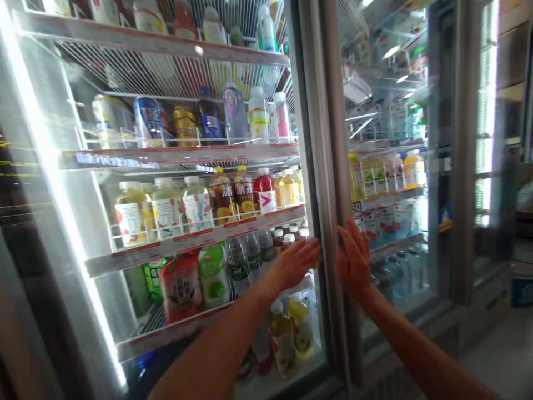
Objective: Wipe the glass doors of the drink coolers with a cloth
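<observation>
Both of my hands are raised at the middle of a glass-door drinks fridge, at the metal door frames [318,122]. My left hand [297,260] has its fingers stretched out flat, near the inner edge of the left frame and in front of several bottles with white caps. It holds nothing. To the right, my right hand [353,258] is upright with its fingers extended, its fingertips at the edge of the right-hand door frame [340,166]. Whether either hand presses on the metal, I cannot tell. Behind my left forearm stand water bottles [238,266], partly covered.
Shelves on the left hold juice bottles [133,216], iced tea bottles [222,194], cans [149,119] and drink pouches [182,286]. More bottles [377,175] line the shelves behind the right glass. A bright light strip [45,150] runs down the left side.
</observation>
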`<state>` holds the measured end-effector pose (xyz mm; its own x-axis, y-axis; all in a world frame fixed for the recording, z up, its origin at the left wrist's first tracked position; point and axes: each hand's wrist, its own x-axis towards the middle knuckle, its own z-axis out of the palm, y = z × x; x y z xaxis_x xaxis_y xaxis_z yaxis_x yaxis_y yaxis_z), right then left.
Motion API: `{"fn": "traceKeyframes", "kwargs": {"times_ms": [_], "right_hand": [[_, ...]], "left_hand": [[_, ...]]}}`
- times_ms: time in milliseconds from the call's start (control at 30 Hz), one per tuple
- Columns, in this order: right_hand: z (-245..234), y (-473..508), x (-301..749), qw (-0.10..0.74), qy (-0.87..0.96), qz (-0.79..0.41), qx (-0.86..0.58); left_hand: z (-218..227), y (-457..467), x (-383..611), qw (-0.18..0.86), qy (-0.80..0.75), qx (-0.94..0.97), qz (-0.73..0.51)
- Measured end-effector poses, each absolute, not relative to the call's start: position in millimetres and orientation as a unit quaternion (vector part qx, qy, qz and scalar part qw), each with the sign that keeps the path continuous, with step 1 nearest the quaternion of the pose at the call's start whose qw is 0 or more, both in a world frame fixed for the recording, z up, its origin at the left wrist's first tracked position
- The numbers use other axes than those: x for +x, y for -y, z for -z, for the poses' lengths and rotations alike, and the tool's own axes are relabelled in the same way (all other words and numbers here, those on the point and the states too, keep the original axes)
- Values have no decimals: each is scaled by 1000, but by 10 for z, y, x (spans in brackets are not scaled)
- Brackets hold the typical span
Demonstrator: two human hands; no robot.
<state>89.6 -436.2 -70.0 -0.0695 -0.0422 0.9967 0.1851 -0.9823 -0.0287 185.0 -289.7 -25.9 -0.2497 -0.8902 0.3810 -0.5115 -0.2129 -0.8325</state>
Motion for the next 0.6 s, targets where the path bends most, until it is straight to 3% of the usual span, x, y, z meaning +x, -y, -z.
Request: {"fn": "traceKeyframes", "kwargs": {"times_ms": [200,367,600], "right_hand": [[782,4335,879,86,51,722,-684],[850,4049,1012,73,88,680,-725],[842,3613,1216,94,124,670,-726]], "left_hand": [[2,2621,1906,113,-457,-652,595],[415,2112,1947,241,-587,-561,531],[280,1528,1994,140,-411,-633,641]]}}
